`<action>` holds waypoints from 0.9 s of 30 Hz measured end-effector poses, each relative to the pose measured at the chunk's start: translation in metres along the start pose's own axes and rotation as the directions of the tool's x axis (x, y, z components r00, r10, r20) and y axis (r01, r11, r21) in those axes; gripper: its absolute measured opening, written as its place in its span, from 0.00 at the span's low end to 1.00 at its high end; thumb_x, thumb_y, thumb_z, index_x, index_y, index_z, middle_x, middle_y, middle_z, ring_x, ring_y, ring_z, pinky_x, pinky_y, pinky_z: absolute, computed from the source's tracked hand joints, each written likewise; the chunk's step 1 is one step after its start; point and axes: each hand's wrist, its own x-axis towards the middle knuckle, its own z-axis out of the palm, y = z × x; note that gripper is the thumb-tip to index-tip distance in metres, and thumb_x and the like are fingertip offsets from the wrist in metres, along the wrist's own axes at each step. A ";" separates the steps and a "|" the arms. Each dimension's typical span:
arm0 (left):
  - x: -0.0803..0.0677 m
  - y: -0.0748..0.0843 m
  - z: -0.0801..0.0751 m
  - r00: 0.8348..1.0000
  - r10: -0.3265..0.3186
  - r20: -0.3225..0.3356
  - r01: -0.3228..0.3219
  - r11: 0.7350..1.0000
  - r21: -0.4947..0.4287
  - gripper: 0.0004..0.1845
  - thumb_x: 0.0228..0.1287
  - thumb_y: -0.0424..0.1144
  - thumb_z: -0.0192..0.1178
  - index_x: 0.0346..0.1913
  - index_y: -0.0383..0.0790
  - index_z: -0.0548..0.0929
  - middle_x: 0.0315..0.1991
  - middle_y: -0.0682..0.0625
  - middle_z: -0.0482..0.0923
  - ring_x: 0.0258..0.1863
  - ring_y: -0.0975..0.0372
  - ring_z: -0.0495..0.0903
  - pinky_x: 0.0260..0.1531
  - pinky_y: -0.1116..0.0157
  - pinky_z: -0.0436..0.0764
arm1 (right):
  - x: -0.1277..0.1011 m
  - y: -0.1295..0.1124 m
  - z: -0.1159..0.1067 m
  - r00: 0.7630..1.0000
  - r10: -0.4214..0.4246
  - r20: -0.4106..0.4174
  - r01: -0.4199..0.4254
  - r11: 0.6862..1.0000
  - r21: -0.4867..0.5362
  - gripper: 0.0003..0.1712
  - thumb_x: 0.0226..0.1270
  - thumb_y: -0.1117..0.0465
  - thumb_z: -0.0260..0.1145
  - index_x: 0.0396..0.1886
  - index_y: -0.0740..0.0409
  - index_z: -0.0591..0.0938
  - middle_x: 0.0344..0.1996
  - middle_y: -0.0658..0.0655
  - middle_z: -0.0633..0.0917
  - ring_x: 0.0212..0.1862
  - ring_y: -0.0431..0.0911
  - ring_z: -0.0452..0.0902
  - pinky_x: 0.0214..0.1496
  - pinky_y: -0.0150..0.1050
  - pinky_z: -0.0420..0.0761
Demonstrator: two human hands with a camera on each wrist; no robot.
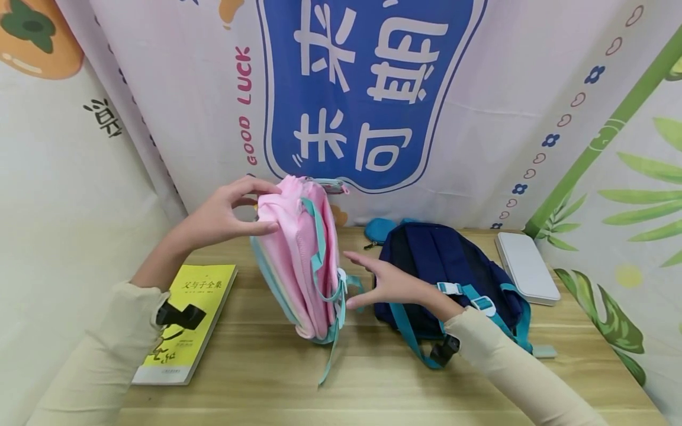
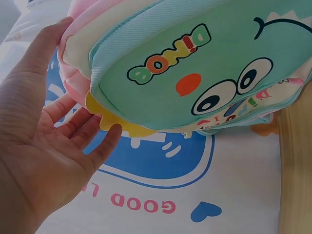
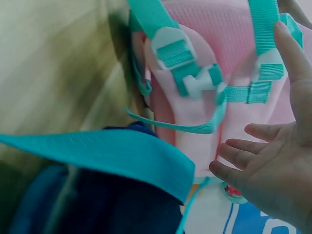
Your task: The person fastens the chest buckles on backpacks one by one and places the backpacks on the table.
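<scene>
The upright backpack (image 1: 301,260) stands between left hand (image 1: 224,216) and right hand (image 1: 386,284); a second backpack (image 1: 453,266) lies behind the right hand.

I am looking at a staged indoor booth, not a lived-in room: printed fabric backdrops (image 1: 160,118) with cartoon fruit, bamboo and a "GOOD LUCK" slogan (image 1: 246,106) hang beyond my fingers, enclosing a wooden desk (image 1: 373,378) bearing schoolbags and a yellow book (image 1: 186,322).

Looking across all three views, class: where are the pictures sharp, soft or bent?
Head view: even light, wide-lens bending at the edges, pink backpack sharp. Left wrist view: bright and washed out at the top left, left hand slightly soft. Right wrist view: teal strap close and blurred, right hand soft.
</scene>
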 end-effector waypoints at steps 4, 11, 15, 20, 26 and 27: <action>-0.004 -0.001 -0.003 1.000 -0.011 -0.002 0.011 1.000 -0.002 0.29 0.57 0.36 0.75 0.63 0.46 0.80 0.59 0.52 0.77 0.57 0.66 0.73 0.60 0.69 0.77 | 0.002 0.003 0.010 0.999 -0.040 0.020 0.040 0.999 0.011 0.61 0.57 0.40 0.78 0.83 0.46 0.53 0.81 0.51 0.57 0.82 0.51 0.52 0.79 0.59 0.61; -0.009 -0.004 -0.006 0.998 -0.056 -0.003 0.056 0.998 -0.001 0.30 0.58 0.37 0.75 0.64 0.48 0.79 0.59 0.53 0.78 0.58 0.62 0.74 0.60 0.71 0.76 | 0.006 0.001 0.025 0.996 -0.077 0.044 0.078 0.997 -0.027 0.63 0.57 0.44 0.79 0.83 0.56 0.52 0.81 0.57 0.57 0.82 0.51 0.52 0.79 0.56 0.61; -0.013 -0.006 -0.009 0.996 -0.087 0.005 0.087 0.996 -0.015 0.31 0.58 0.37 0.75 0.65 0.47 0.78 0.61 0.52 0.77 0.60 0.60 0.74 0.57 0.77 0.75 | 0.008 0.001 0.033 0.994 -0.094 0.056 0.095 0.995 -0.021 0.64 0.57 0.46 0.80 0.84 0.50 0.49 0.82 0.52 0.56 0.82 0.47 0.51 0.80 0.53 0.61; -0.018 -0.007 -0.012 0.993 -0.113 0.015 0.114 0.993 -0.026 0.31 0.58 0.36 0.75 0.65 0.46 0.78 0.63 0.50 0.76 0.61 0.56 0.74 0.53 0.78 0.77 | 0.010 0.003 0.041 0.991 -0.124 0.052 0.124 0.992 -0.010 0.66 0.55 0.48 0.81 0.84 0.41 0.48 0.82 0.45 0.55 0.82 0.44 0.50 0.80 0.52 0.60; -0.023 -0.010 -0.017 0.989 -0.141 0.042 0.144 0.988 -0.052 0.31 0.59 0.35 0.74 0.66 0.44 0.77 0.67 0.47 0.73 0.63 0.48 0.75 0.45 0.73 0.84 | 0.009 0.001 0.047 0.994 -0.098 0.040 0.099 0.995 -0.019 0.67 0.55 0.47 0.81 0.84 0.39 0.45 0.82 0.46 0.53 0.82 0.43 0.49 0.80 0.51 0.60; -0.024 -0.010 -0.018 0.989 -0.140 0.046 0.142 0.989 -0.047 0.31 0.59 0.35 0.74 0.66 0.43 0.77 0.67 0.46 0.73 0.62 0.48 0.75 0.46 0.73 0.84 | 0.009 0.000 0.048 0.995 -0.094 0.040 0.094 0.995 -0.021 0.68 0.55 0.46 0.81 0.84 0.39 0.45 0.82 0.46 0.53 0.82 0.44 0.49 0.80 0.52 0.60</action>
